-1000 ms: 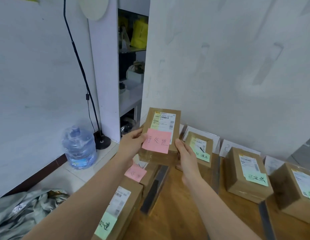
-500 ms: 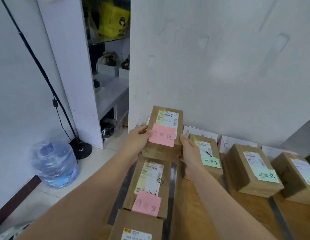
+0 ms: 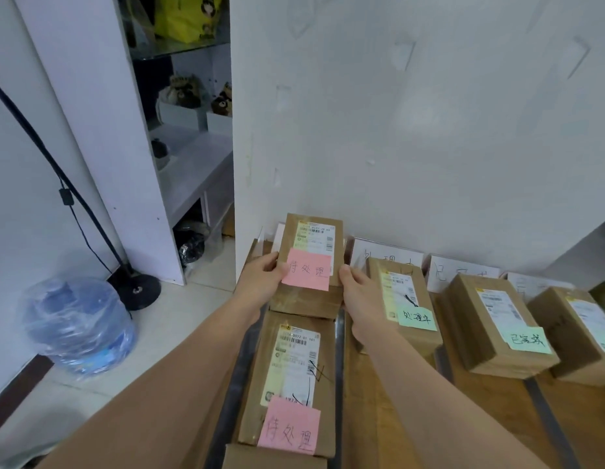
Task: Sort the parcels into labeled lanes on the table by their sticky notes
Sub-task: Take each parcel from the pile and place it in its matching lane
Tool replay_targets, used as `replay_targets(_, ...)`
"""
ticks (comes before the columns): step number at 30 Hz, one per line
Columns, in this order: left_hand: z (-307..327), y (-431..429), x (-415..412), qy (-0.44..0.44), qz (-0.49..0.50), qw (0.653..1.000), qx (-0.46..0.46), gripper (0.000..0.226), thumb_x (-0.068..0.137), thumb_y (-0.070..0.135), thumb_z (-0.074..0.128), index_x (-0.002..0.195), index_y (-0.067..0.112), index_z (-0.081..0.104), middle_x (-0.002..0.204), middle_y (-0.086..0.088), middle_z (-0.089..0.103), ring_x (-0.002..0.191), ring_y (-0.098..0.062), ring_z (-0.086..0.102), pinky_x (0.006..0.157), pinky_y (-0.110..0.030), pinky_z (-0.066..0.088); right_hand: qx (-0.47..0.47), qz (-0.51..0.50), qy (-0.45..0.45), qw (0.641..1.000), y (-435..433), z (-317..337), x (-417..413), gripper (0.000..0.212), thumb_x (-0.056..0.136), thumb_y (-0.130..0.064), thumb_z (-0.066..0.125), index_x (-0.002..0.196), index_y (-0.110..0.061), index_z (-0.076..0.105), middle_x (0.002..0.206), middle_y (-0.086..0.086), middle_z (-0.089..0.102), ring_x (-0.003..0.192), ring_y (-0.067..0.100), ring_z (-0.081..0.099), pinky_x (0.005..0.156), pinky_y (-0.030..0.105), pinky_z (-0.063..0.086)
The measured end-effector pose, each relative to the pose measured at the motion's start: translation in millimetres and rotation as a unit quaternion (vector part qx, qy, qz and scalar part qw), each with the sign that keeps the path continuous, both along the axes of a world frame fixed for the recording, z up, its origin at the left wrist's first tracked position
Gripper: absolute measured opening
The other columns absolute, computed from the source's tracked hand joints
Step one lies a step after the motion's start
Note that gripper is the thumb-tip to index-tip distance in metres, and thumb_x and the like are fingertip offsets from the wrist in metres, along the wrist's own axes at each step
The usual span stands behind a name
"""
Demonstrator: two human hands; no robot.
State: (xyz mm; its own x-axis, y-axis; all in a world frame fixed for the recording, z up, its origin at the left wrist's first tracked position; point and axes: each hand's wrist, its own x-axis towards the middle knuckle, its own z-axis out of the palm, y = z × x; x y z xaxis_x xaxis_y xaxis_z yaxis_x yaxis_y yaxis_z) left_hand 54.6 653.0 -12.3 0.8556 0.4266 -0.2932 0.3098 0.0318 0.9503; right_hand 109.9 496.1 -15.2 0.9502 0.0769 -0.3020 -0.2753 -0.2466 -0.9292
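A brown parcel with a pink sticky note (image 3: 309, 262) is at the far end of the leftmost lane, by the wall. My left hand (image 3: 260, 280) grips its left side and my right hand (image 3: 362, 299) its right side. Just behind it toward me lies a second pink-note parcel (image 3: 294, 377) in the same lane, and the top edge of a third (image 3: 274, 458) shows below. To the right, parcels with green notes sit in their own lanes: one (image 3: 404, 306), another (image 3: 497, 323), and one at the frame edge (image 3: 578, 333). White lane label cards (image 3: 463, 275) lean on the wall.
Dark tape strips (image 3: 340, 367) divide the wooden table (image 3: 389, 418) into lanes. The white wall (image 3: 395, 130) stands right behind the parcels. On the floor to the left are a water jug (image 3: 77, 326), a lamp stand base (image 3: 136, 292) and a white shelf unit (image 3: 179, 130).
The view has swung right and down over the table. Both hands have carried the pink-note parcel forward and lower, to the far end of the leftmost lane.
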Motion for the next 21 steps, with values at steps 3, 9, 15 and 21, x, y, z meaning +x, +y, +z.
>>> replay_targets(3, -6.0, 0.3, 2.2, 0.001, -0.012, 1.0, 0.01, 0.022, 0.1, 0.02, 0.053, 0.111, 0.036, 0.062, 0.106, 0.012, 0.069, 0.107, -0.012, 0.062, 0.097, -0.038, 0.052, -0.018, -0.002, -0.009, 1.0, -0.8, -4.9, -0.5, 0.025, 0.104, -0.038, 0.041, 0.112, -0.03, 0.064, 0.112, -0.004, 0.07, 0.109, 0.015, 0.061, 0.088, 0.03, 0.05)
replay_targets(9, -4.0, -5.2, 5.4, -0.004, 0.002, 0.997, 0.071, 0.023, 0.101, 0.026, 0.049, 0.123, 0.028, 0.057, 0.102, 0.015, 0.065, 0.099, -0.009, 0.06, 0.092, -0.035, 0.052, -0.053, 0.008, -0.031, 0.998, -0.1, -4.8, 0.1, 0.036, 0.105, -0.042, 0.037, 0.126, -0.025, 0.061, 0.118, -0.004, 0.067, 0.113, 0.016, 0.059, 0.096, 0.033, 0.049)
replay_targets(15, -1.7, -13.8, 1.2, 0.02, 0.015, 0.987, 0.16, 0.047, 0.1, 0.039, 0.048, 0.144, 0.022, 0.045, 0.136, 0.004, 0.057, 0.123, -0.019, 0.054, 0.101, -0.043, 0.048, -0.117, 0.025, -0.075, 0.99, -7.8, -3.9, -8.3, 0.052, 0.1, -0.053, 0.037, 0.143, -0.026, 0.048, 0.136, -0.006, 0.058, 0.128, 0.018, 0.051, 0.107, 0.046, 0.043)
replay_targets(21, 19.3, -28.4, -1.4, -0.057, -0.011, 0.938, 0.341, 0.034, 0.098, 0.02, 0.051, 0.132, 0.02, 0.053, 0.129, 0.002, 0.056, 0.123, -0.018, 0.049, 0.094, -0.03, 0.043, -0.24, 0.045, -0.163, 0.956, -39.1, 11.3, -24.0, 0.05, 0.1, -0.038, 0.051, 0.147, -0.024, 0.04, 0.144, -0.004, 0.052, 0.132, 0.019, 0.048, 0.108, 0.041, 0.041)
